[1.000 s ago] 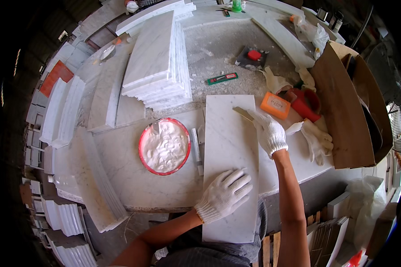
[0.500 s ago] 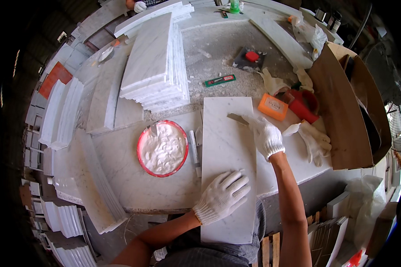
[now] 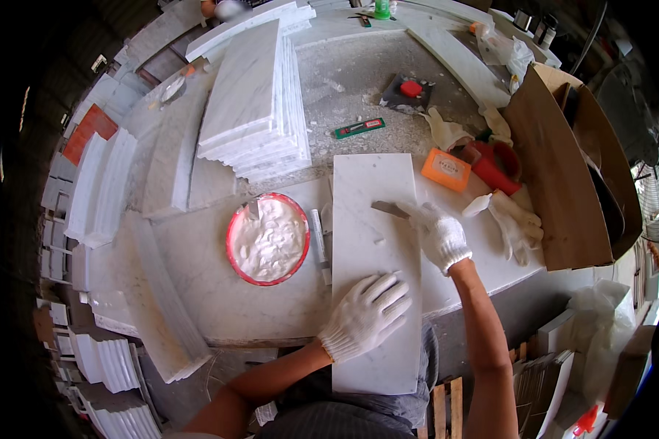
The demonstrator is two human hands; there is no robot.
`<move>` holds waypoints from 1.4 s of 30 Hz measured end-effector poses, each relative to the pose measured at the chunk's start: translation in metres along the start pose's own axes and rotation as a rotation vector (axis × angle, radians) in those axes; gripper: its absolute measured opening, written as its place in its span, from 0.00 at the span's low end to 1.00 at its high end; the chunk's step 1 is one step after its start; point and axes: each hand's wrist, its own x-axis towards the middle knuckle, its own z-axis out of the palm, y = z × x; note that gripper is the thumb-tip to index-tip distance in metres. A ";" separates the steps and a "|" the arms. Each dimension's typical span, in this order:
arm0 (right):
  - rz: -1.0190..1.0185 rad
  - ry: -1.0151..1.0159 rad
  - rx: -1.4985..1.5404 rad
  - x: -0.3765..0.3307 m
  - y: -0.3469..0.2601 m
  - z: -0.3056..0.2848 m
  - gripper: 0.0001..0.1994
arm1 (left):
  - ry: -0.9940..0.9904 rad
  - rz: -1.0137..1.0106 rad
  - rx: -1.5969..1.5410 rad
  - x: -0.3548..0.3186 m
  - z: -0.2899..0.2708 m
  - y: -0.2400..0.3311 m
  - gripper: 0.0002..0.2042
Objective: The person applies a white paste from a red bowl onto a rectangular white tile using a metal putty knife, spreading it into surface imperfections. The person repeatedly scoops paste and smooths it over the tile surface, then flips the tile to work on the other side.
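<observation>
On the desk (image 3: 220, 307), the long marble slab (image 3: 373, 219) lies lengthwise as before. The left hand (image 3: 365, 314), open, stays flat on its near part; the right hand (image 3: 441, 235), gripping a scraper (image 3: 389, 209), has drawn nearer.

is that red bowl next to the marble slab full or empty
Nearly full. The red bowl holds white paste heaped almost to its rim, with a tool handle standing in it at the far edge.

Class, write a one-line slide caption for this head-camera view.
Gloved left hand steadies a white marble slab while the right hand works a putty knife across it.
</observation>
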 end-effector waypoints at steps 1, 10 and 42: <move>-0.008 -0.003 0.041 0.000 0.005 0.001 0.19 | 0.000 0.006 0.011 -0.001 0.000 0.000 0.15; 0.090 0.098 -0.065 0.017 0.011 0.010 0.19 | 0.033 0.026 0.010 0.001 0.000 0.002 0.14; 0.355 0.852 0.404 -0.115 0.036 0.046 0.22 | -0.017 -0.140 0.427 0.103 0.023 -0.068 0.35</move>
